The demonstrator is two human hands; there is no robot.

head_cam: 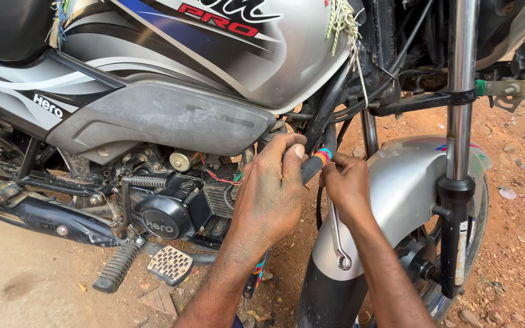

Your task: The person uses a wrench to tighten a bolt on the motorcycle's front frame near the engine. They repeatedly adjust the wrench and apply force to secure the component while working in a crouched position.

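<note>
- Head view: the left hand (271, 188) has its fingers closed around the black frame downtube (312, 165) of the grey motorcycle, just beside a band of coloured tape (322, 155).
- At three o'clock of it, the right hand (347, 185) grips a combination spanner (337, 237), whose ring end hangs down toward six o'clock against the silver front mudguard (396, 194).
- The step looks like steadying the tube while working a fastener hidden behind the fingers; the next move calls for seating the spanner squarely.
- Cables, the engine (171, 209) at nine o'clock and the fork leg (460, 121) at three o'clock crowd the gap.
</note>
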